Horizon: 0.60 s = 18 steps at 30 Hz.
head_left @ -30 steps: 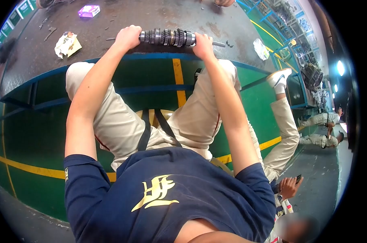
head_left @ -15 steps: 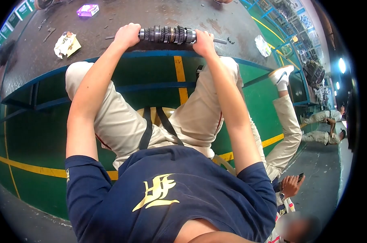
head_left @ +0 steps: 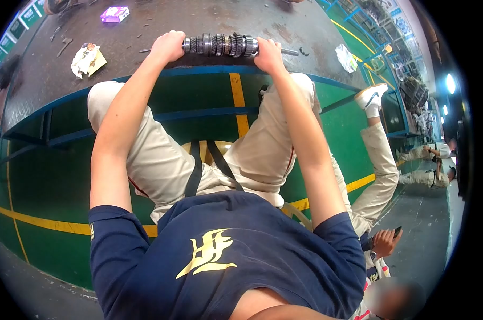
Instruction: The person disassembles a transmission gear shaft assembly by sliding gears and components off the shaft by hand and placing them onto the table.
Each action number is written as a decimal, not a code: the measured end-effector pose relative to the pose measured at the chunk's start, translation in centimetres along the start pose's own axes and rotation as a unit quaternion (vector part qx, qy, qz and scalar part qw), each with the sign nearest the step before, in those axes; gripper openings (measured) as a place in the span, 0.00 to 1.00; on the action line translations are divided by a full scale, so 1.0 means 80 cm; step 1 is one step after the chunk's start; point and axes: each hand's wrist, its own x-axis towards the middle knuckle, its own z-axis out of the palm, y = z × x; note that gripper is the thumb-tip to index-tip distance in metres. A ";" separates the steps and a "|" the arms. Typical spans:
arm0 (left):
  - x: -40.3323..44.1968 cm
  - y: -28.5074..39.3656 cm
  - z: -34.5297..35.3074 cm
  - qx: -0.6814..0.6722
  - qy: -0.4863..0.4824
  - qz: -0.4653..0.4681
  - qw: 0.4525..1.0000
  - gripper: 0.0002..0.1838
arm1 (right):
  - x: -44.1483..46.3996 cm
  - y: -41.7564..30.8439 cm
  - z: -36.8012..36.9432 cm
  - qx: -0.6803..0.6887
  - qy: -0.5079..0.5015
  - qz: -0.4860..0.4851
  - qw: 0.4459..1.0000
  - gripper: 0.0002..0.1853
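Observation:
A metal gear shaft [head_left: 220, 45] with several toothed gears lies lengthwise across my view, over the near edge of the worktable [head_left: 172, 16]. My left hand [head_left: 168, 46] is closed around its left end, and a thin rod tip pokes out beyond the fist. At the other end my right hand [head_left: 268, 53] grips the shaft just past the last gear, with the bare shaft end sticking out to the right. The undersides of the gears and my fingertips are hidden.
On the table are a purple box [head_left: 115, 14], a crumpled wrapper on a yellow box [head_left: 88, 60], and a white plastic packet [head_left: 346, 58]. A blue frame edge [head_left: 209, 70] runs above my knees. A seated person holding a phone [head_left: 397, 232] is close at my right.

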 end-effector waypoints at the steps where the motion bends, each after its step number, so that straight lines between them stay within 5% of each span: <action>1: 0.000 0.000 0.001 0.002 -0.001 -0.002 1.000 0.09 | -0.001 0.001 0.001 0.000 -0.001 0.001 1.000 0.16; 18: 0.000 0.001 -0.001 -0.010 -0.006 -0.005 1.000 0.10 | 0.001 0.002 0.000 -0.010 -0.013 -0.002 1.000 0.16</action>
